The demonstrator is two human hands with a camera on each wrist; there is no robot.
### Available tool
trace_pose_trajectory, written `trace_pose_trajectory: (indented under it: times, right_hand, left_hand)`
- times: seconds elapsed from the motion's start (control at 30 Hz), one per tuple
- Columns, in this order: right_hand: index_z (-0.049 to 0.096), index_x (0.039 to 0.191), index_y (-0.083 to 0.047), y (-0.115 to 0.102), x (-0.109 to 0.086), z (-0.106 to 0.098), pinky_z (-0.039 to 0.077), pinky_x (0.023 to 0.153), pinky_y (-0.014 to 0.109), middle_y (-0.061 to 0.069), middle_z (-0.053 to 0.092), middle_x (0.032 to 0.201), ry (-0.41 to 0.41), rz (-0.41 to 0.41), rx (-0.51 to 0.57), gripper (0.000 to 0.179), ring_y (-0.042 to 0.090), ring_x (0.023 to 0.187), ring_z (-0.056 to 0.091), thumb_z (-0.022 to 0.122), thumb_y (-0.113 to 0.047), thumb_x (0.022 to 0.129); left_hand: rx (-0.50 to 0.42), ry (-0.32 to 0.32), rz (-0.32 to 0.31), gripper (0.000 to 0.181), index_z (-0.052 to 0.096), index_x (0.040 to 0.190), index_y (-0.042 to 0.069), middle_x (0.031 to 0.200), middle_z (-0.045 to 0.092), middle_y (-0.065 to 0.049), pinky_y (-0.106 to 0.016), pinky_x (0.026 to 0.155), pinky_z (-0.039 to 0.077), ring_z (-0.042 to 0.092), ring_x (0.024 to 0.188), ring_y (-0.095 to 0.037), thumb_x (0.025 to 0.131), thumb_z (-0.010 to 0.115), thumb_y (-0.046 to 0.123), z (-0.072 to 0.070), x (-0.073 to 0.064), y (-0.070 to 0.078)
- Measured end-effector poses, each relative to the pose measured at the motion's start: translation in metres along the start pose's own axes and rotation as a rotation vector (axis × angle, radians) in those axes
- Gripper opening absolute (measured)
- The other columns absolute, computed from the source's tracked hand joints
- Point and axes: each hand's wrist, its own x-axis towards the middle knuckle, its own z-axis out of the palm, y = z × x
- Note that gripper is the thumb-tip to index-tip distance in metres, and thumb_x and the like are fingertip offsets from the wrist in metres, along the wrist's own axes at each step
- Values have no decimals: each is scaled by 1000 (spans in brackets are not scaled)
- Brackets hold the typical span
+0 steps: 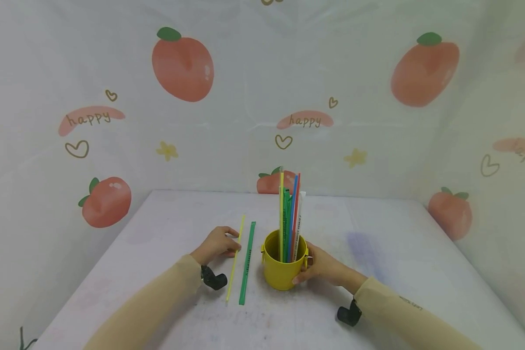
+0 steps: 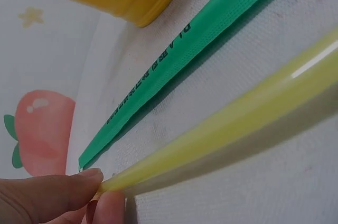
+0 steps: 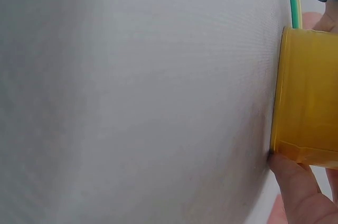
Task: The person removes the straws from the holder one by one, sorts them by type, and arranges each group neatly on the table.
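My left hand (image 1: 220, 243) pinches a yellow straw (image 2: 227, 139) between thumb and fingers, left of the middle of the table. The straw lies at a slant along the tabletop. Just to its right is a green paper-wrapped straw (image 1: 247, 265) with dark print, which no hand touches. Farther right, a small yellow bucket (image 1: 280, 278) stands upright, and my right hand (image 1: 323, 266) holds its right side. In the right wrist view, a thumb (image 3: 296, 182) presses low against the bucket. Several straws stand in it: yellow (image 1: 282, 209), green-wrapped (image 1: 286, 223), blue (image 1: 294, 199), red (image 1: 298, 204) and white-wrapped (image 1: 301, 214).
The work surface is a table under a whitish cloth (image 1: 175, 316). Behind it and at both sides hangs a pale curtain (image 1: 245, 63) printed with fruit, hearts and "happy". A dark camera (image 1: 214, 278) is strapped to the left wrist and another (image 1: 349, 313) to the right.
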Motion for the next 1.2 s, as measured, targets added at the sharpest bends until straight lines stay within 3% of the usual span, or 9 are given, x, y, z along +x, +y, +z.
trace_pose_trajectory:
  times: [0.43, 0.9, 1.2]
  right_hand:
    - [27, 144, -9, 0, 0, -1, 35, 101, 51, 9, 42, 137, -9, -18, -5, 97, 32, 123, 40, 85, -14, 66]
    - [27, 143, -8, 2, 0, -1, 36, 100, 51, 9, 43, 136, -1, -7, -13, 97, 31, 122, 40, 85, -15, 65]
    - [28, 143, -9, 2, 1, -1, 35, 101, 51, 8, 43, 137, 7, -5, -23, 97, 32, 123, 39, 85, -15, 64]
  left_hand:
    - [26, 16, -17, 44, 58, 113, 4, 80, 65, -9, -23, 51, 52, 57, 54, -12, 73, 76, 2, 4, 0, 3]
    - [59, 12, 16, 45, 57, 112, 3, 73, 66, -8, -23, 50, 51, 55, 49, -11, 72, 77, 4, 4, -1, 4]
    - [68, 17, -9, 45, 57, 112, 4, 74, 66, -8, -22, 50, 50, 55, 50, -11, 72, 78, 5, 4, -2, 5]
